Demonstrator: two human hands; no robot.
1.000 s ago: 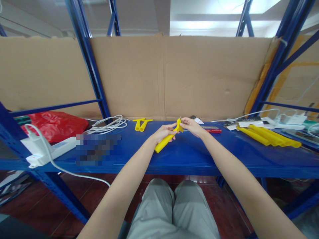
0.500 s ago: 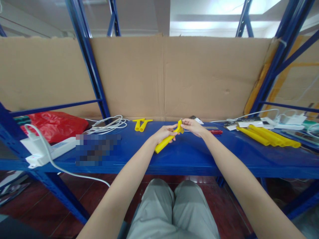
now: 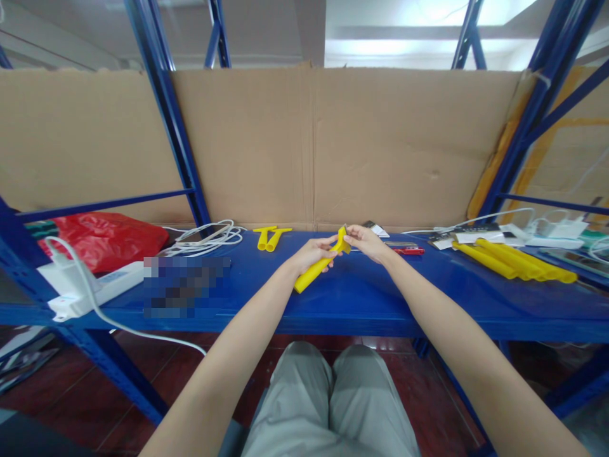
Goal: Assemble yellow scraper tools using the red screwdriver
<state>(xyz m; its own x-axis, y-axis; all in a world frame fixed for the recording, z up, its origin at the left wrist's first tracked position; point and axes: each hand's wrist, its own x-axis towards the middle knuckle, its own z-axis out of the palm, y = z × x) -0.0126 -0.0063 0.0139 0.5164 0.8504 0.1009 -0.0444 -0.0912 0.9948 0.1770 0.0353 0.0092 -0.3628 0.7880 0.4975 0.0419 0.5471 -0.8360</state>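
Note:
A yellow T-shaped scraper [image 3: 311, 275] with a tube-like handle is held tilted above the blue shelf top, its wide head pointing up and away. My left hand [image 3: 314, 255] is closed around it just below the head. At the head, the fingers of my right hand [image 3: 365, 242] pinch the right side of its edge. A thin dark edge shows there, too small to make out. Two more yellow T-shaped scrapers [image 3: 272, 239] lie side by side farther back on the left.
Several yellow tubes [image 3: 518, 261] lie at the right by small packets [image 3: 480, 233]. Behind my right hand is a red-handled tool [image 3: 410, 251]. White cable [image 3: 214, 235], a red bag [image 3: 109, 241] and a power strip [image 3: 109, 285] occupy the left. Cardboard [image 3: 380, 146] closes the back.
Both hands keep their hold on the scraper. My right hand has shifted very slightly left and up at its head; otherwise the scene is the same.

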